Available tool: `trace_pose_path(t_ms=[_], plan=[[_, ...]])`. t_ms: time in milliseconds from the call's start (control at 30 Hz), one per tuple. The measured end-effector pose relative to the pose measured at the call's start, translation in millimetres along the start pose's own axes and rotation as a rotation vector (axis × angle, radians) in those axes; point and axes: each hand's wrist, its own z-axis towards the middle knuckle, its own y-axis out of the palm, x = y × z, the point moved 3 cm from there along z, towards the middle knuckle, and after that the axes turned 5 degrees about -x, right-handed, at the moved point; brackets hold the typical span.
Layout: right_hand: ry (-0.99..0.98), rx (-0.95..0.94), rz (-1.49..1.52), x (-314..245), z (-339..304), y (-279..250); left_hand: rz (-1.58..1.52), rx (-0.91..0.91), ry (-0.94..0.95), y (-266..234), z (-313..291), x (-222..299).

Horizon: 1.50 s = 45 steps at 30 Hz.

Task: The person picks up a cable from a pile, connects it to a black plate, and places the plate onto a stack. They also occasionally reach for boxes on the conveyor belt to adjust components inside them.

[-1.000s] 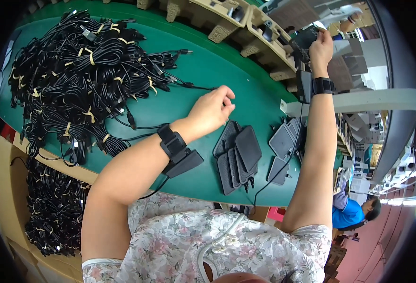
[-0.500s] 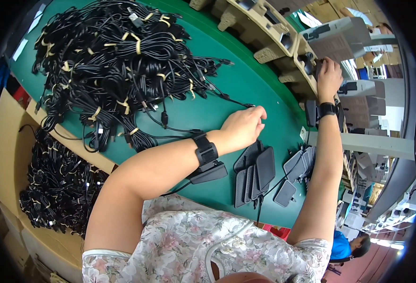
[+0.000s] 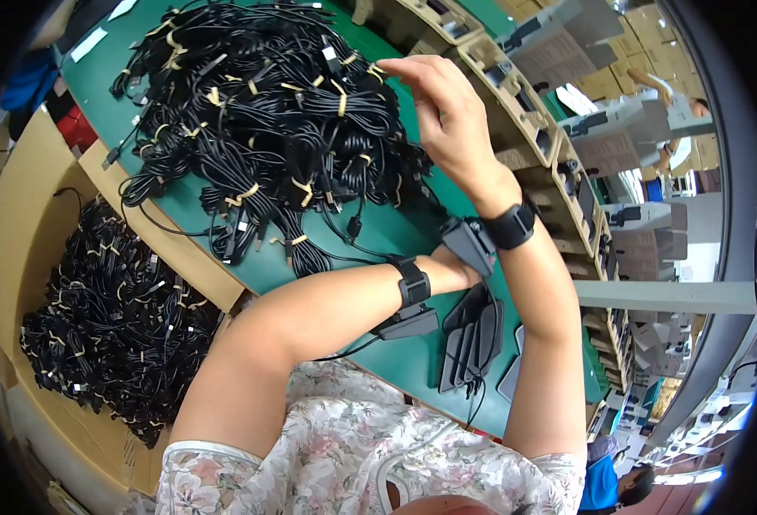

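Observation:
A big heap of black cables (image 3: 267, 129), bundled with pale ties, lies on the green table. My right hand (image 3: 451, 124) reaches over the right edge of this heap, fingers stretched out and thumb apart. Its fingertips are next to a tied cable bundle; I cannot tell whether they touch it. My left hand (image 3: 453, 268) is low over the table, its fingers hidden behind the black device strapped to my right wrist. Just nearer than that hand, several dark grey flat pads (image 3: 473, 343) lie stacked, with a thin cord at their lower end.
An open cardboard box (image 3: 22, 232) at the left holds more tied cables. Moulded brown trays (image 3: 516, 103) with black parts line the far right side. A pale metal bar (image 3: 662, 296) juts in at the right. Another person in blue (image 3: 601, 485) is at the lower right.
My right hand has left the trays and swung left to the cable heap. My left hand has drawn slightly back and is now largely covered by my right wrist. The view has shifted.

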Motion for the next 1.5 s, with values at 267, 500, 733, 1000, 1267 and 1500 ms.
trace_pose_path(t_ms=[267, 500, 733, 1000, 1267, 1500], plan=[[0.147, -0.296, -0.283, -44, 13, 16, -0.302, 0.034, 0.183, -7, -2, 0], [0.932, 0.033, 0.754, -28, -55, -72, -0.15, -0.105, -0.021, -3, 7, 5], [1.096, 0.385, 0.899, -23, -156, -127, -0.914, -0.36, -0.337, -17, 7, 55], [1.01, 0.364, 0.744, -47, -189, -119, -1.115, -0.215, -0.371, -13, 11, 22], [0.961, -0.272, 0.066, -62, -179, -102, -1.107, -0.209, -0.332, -18, 12, 38], [0.853, -0.089, -0.448, -3, -198, -161, -0.89, -0.026, -0.436, -18, 11, 17]])
